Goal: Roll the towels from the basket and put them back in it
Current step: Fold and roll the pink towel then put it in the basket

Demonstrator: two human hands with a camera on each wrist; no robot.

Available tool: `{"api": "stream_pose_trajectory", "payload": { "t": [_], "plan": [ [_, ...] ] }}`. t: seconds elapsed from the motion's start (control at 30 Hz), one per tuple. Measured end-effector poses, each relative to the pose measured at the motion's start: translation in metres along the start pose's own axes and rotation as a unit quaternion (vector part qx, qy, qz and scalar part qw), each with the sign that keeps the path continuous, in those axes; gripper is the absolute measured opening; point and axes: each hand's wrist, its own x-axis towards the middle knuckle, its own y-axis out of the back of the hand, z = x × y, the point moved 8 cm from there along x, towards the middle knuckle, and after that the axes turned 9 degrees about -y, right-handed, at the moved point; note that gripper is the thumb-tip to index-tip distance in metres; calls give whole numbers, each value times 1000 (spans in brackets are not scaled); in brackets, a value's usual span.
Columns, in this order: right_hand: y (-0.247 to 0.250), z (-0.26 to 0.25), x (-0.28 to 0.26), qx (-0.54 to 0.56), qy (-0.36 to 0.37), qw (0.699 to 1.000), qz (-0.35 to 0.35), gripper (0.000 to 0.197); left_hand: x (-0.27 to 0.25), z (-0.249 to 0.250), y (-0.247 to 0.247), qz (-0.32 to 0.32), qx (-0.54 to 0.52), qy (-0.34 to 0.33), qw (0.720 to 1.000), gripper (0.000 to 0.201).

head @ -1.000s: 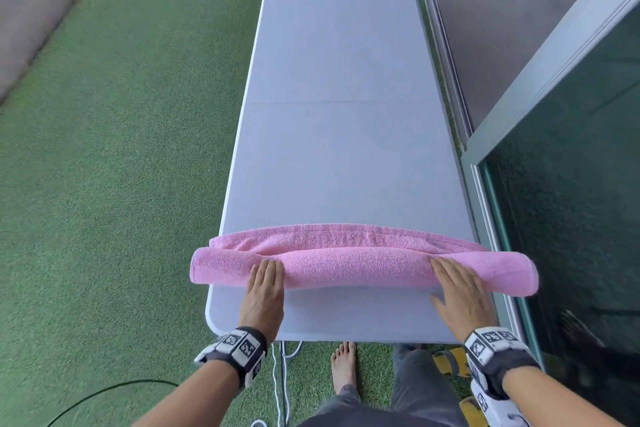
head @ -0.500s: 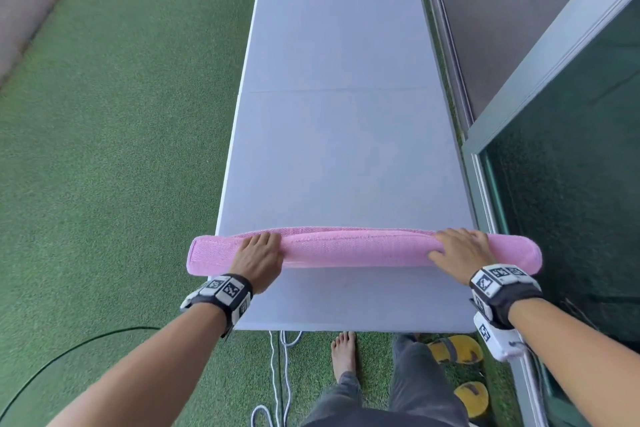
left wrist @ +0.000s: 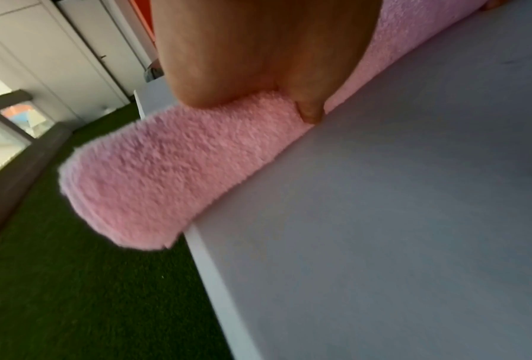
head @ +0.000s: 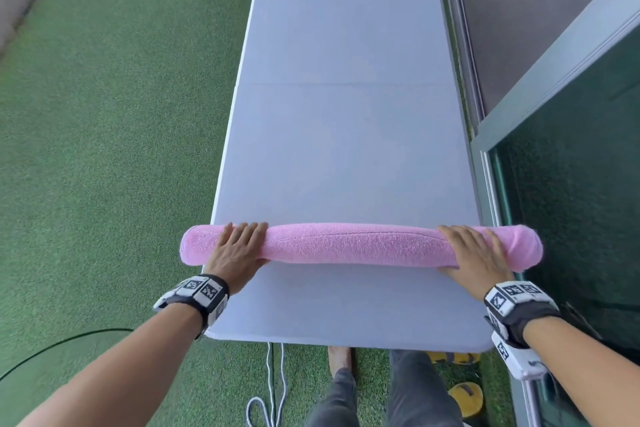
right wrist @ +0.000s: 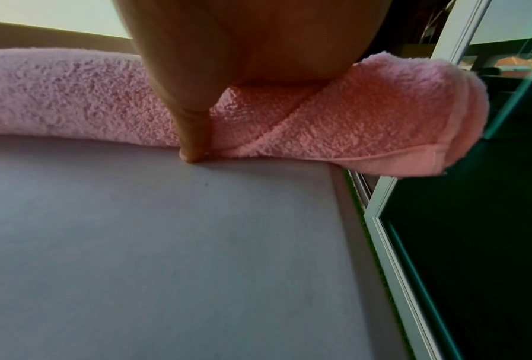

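Note:
A pink towel (head: 353, 244) lies as one long full roll across the near part of the white table (head: 346, 114), both ends overhanging the table's sides. My left hand (head: 239, 246) rests on top of the roll near its left end, fingers laid over it. My right hand (head: 474, 250) rests the same way near the right end. In the left wrist view my palm presses the towel (left wrist: 153, 170) and my thumb (left wrist: 310, 112) touches the table at the roll's near side. In the right wrist view my thumb (right wrist: 193, 136) does likewise against the towel (right wrist: 350, 121). No basket is in view.
Green artificial turf (head: 104, 149) surrounds the table. A glass door with a metal frame (head: 571, 184) runs close along the right side. A black cable (head: 69, 343), a white cord (head: 273, 385), my legs and yellow sandals (head: 464, 395) are below the near edge.
The flat strip of towel beyond the roll has been wound in, and the roll has moved away from me. Both hands went forward with it and now lie over its top.

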Motion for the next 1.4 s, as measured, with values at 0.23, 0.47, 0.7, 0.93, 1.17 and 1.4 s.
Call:
{"api": "stream_pose_trajectory", "payload": {
  "t": [0.23, 0.47, 0.7, 0.93, 1.17, 1.4],
  "plan": [
    [0, 24, 0, -43, -11, 999, -9, 79, -6, -24, -2, -50, 15, -36, 998, 70],
    [-5, -6, -32, 18, -157, 987, -26, 75, -19, 5, -5, -20, -125, 100, 987, 63],
    [-36, -80, -77, 188, -226, 941, -166, 84, -17, 134, 2, -54, -261, 177, 948, 49],
    [-22, -104, -93, 319, -191, 908, -191, 61, -27, 198, -17, -61, -454, 223, 860, 46],
    [-7, -107, -98, 394, -240, 881, -107, 85, -32, 207, -16, -57, -432, 190, 880, 46],
    [-18, -129, -90, 148, -237, 950, -141, 146, -65, 235, -34, -210, -361, -31, 908, 54]
  ]
}}
